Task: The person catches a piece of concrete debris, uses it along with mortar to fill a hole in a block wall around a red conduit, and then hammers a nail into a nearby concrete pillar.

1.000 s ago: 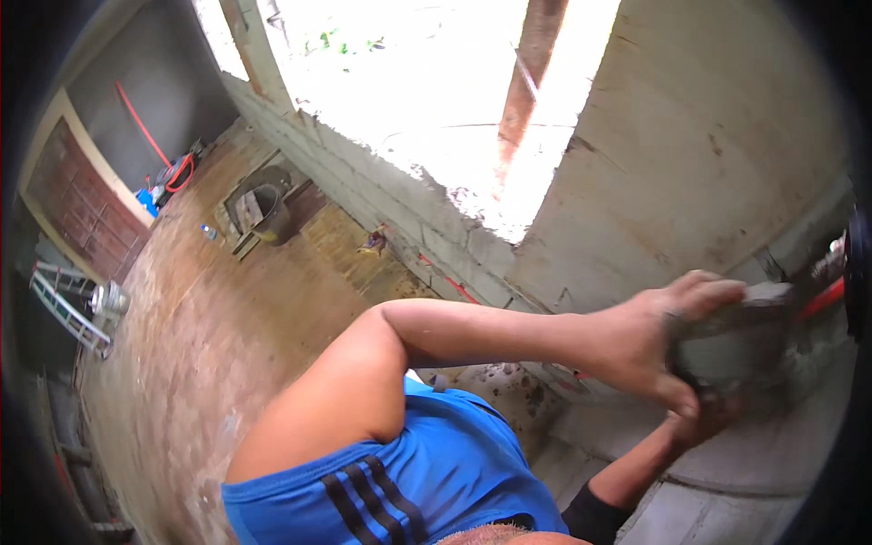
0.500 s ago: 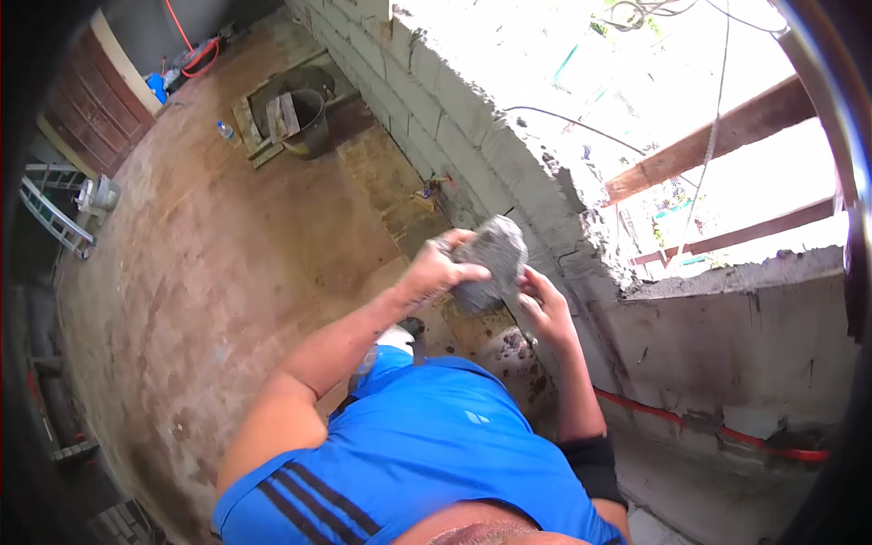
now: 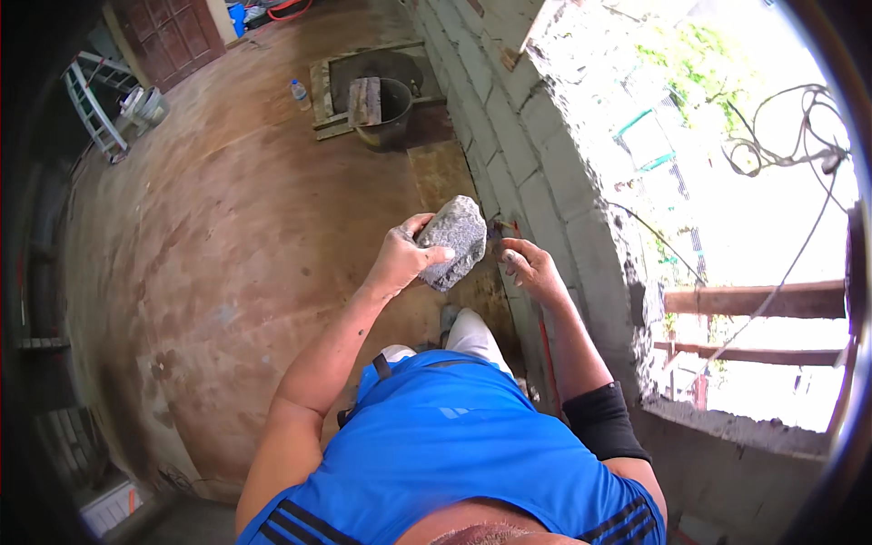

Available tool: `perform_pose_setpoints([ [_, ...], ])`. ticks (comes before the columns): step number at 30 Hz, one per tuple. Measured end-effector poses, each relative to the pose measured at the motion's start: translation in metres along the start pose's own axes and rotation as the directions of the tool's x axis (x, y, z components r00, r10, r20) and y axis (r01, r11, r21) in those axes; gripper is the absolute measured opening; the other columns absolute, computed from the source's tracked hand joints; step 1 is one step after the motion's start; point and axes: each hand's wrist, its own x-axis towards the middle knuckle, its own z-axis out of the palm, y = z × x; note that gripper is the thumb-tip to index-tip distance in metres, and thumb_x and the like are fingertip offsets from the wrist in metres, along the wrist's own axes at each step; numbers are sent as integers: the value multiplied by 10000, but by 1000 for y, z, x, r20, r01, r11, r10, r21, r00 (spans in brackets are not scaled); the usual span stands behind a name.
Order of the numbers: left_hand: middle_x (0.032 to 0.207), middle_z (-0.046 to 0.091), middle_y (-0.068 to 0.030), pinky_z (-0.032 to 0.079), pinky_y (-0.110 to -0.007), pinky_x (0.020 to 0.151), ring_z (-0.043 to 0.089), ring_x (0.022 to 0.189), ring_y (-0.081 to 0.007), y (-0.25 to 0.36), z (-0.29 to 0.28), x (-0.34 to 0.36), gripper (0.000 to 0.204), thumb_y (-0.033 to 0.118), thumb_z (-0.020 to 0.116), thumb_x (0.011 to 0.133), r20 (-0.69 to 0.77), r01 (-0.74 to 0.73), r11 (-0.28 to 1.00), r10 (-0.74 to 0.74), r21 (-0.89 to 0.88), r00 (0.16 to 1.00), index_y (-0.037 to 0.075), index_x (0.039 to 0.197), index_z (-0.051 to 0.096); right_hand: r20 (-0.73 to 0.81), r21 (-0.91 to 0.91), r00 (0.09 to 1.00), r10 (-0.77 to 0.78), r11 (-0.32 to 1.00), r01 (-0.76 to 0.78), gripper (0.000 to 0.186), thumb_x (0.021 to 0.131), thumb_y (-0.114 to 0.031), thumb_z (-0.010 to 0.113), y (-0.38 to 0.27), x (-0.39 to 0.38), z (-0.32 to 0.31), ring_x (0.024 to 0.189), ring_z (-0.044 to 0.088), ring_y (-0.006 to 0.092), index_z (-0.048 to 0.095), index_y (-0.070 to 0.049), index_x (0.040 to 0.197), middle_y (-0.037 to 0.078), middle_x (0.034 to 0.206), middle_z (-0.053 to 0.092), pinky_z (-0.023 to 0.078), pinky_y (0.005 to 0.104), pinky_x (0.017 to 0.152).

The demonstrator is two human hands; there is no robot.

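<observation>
In my left hand (image 3: 406, 260) is a rough grey chunk of concrete block (image 3: 457, 238), held up in front of me. My thumb lies across its near face, while the other fingers go behind its left side, partly hidden. Just right of the chunk and apart from it is my right hand (image 3: 534, 271). Its fingers are loosely bent, the index finger points toward the chunk, and I see nothing held in it.
An unplastered block wall (image 3: 536, 186) with a rough window opening runs along my right, with wooden rails (image 3: 758, 300) across the gap. Ahead stand a dark bucket (image 3: 392, 113) and a wooden frame (image 3: 325, 95). A plastic bottle (image 3: 300, 94) and a stepladder (image 3: 94, 109) are farther left.
My right hand has come away from the chunk, which now stays in my left hand alone. The chunk is turned differently, and my view has swung toward the right.
</observation>
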Motion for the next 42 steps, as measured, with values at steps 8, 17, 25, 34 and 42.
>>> perform_pose_setpoints([
  [8, 1124, 650, -84, 488, -310, 938, 614, 1020, -152, -7, -37, 113, 580, 124, 847, 745, -176, -82, 962, 36, -259, 984, -13, 1235, 568, -59, 141, 998, -33, 989, 41, 417, 984, -244, 617, 4, 127, -20, 1013, 639, 151, 583, 37, 1289, 116, 1069, 692, 531, 301, 850],
  [17, 1244, 545, -147, 455, -417, 982, 554, 1137, -304, 53, 100, 175, 683, 306, 748, 811, 333, -658, 569, 575, 494, 747, 9, 1377, 506, -500, 91, 823, -271, 928, 361, 985, 822, -302, 721, -69, 121, -34, 1477, 255, 281, 156, 17, 1563, 210, 1590, 246, 234, 388, 1193],
  [25, 1312, 531, -121, 487, -398, 905, 542, 1167, -275, 72, 171, 108, 710, 161, 826, 762, 870, -710, 702, 383, -54, 312, 67, 1400, 530, -820, 571, 531, 211, 340, 747, 476, 825, -152, 683, -73, -67, -24, 979, 611, 141, 534, -2, 1251, 64, 1094, 628, 507, 290, 875],
  [34, 1345, 547, -150, 462, -328, 972, 545, 1181, -191, 53, 278, -68, 708, 130, 708, 898, 972, 56, 987, -137, 150, -189, -2, 1501, 360, -967, 92, -88, 239, 652, 753, 503, 871, -278, 690, -75, -301, 68, 1001, 633, 165, 544, -1, 1266, 85, 1097, 663, 514, 327, 900],
  [42, 1359, 558, -160, 469, -324, 998, 568, 1201, -207, 49, 407, -237, 651, 42, 660, 912, 966, 54, 995, 98, -88, -239, -11, 1484, 354, -949, -64, -314, 7, 974, 216, 544, 907, -281, 725, -58, -508, 60, 1144, 550, 137, 521, 24, 1308, 85, 1215, 614, 458, 318, 952],
])
